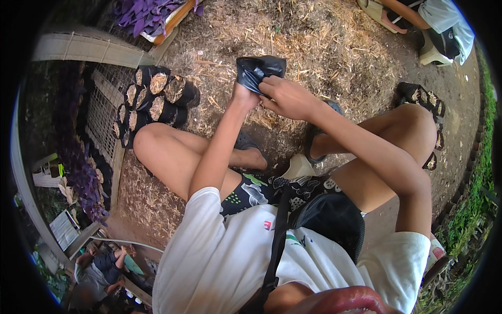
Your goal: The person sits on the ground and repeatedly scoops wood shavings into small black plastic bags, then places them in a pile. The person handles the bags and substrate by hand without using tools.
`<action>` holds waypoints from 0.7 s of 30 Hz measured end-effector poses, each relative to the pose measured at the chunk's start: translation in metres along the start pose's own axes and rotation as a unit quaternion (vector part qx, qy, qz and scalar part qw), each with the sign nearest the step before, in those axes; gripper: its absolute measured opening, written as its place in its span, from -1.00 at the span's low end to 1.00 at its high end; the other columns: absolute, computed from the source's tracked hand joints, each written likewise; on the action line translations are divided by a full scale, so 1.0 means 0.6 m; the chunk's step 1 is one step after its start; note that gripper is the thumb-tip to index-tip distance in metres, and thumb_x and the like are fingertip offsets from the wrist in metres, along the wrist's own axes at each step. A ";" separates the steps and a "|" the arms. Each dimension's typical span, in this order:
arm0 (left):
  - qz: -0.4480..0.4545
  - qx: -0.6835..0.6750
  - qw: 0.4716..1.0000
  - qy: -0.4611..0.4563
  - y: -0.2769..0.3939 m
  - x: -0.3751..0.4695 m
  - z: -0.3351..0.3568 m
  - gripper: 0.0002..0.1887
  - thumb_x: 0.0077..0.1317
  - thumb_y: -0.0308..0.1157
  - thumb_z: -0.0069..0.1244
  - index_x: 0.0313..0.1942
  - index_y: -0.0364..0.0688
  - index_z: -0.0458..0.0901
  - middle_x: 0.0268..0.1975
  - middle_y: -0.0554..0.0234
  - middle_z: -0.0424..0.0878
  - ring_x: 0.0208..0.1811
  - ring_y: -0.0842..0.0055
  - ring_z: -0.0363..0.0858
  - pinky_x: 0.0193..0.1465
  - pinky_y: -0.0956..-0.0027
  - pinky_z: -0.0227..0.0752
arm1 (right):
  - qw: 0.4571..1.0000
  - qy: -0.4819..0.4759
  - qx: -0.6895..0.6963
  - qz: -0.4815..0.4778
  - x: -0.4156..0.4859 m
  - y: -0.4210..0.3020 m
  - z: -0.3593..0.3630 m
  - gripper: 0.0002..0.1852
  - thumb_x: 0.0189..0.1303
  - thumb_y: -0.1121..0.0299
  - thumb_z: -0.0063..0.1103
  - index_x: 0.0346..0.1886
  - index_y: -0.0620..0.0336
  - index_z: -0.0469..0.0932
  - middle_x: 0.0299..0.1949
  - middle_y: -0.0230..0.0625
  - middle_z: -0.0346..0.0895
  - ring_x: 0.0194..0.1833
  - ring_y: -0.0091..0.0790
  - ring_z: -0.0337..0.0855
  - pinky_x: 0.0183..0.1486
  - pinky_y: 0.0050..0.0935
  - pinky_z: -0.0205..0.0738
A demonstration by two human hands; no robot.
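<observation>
A small black plastic bag [261,70] is held up in front of me, over the ground between my knees. My left hand [247,96] is at its lower left side, fingers hidden by the plastic; whether they are inside or behind it, I cannot tell. With bent fingers, my right hand [288,96] pinches the lower right edge of the bag. Both hands touch it close together. Under them lies ground strewn with wood shavings or chopped straw [219,51].
Several filled black bags [157,106] stand beside my left knee, near a wire mesh frame [104,114]. More filled bags [421,96] are beyond my right knee. Purple-leaved plants [141,15] grow at upper left. Another person [443,29] sits at upper right; one more person [98,271] is at lower left.
</observation>
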State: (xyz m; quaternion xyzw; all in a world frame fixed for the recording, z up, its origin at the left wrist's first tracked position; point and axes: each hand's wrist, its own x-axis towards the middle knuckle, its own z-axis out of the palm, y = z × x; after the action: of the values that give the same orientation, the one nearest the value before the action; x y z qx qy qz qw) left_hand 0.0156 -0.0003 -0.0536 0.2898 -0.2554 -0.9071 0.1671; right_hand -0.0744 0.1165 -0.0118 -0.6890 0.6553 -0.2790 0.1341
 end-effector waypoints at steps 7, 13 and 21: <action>0.026 0.086 0.995 -0.046 0.015 0.009 0.001 -0.56 0.45 -0.13 -0.42 0.13 -0.23 0.35 0.05 0.16 0.49 -0.01 0.41 0.50 0.13 0.27 0.37 | 0.997 -0.058 -0.027 0.050 0.019 0.012 -0.020 -0.79 0.08 0.32 0.04 -0.33 0.28 0.47 -0.33 -0.14 0.50 -0.26 -0.06 0.58 -0.22 -0.15 0.50; 0.070 0.020 0.990 0.121 -0.006 0.035 -0.037 -0.58 0.42 -0.07 -0.36 -0.04 -0.22 0.47 -0.06 0.13 0.53 -0.01 0.38 0.48 0.16 0.20 0.33 | 0.994 -0.086 -0.021 0.063 0.017 -0.004 0.005 -0.79 0.12 0.32 0.01 -0.30 0.29 0.45 -0.30 -0.10 0.49 -0.29 0.00 0.58 -0.23 -0.11 0.50; -0.013 0.163 0.986 -0.035 -0.054 0.015 0.023 -0.34 0.37 0.14 -0.58 0.22 -0.22 0.13 0.20 0.02 0.24 0.29 0.23 0.21 0.35 0.01 0.12 | 0.966 -0.059 -0.138 0.212 0.024 0.039 -0.004 -0.72 0.13 0.30 -0.02 -0.13 0.22 0.30 -0.31 -0.11 0.54 -0.39 -0.03 0.62 -0.43 -0.14 0.48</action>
State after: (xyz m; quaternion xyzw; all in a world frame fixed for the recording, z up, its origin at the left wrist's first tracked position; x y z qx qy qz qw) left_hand -0.0048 0.0270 -0.0659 0.2848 -0.4017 -0.8650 0.0965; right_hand -0.0951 0.1002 -0.0196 -0.5612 0.8096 -0.1101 0.1321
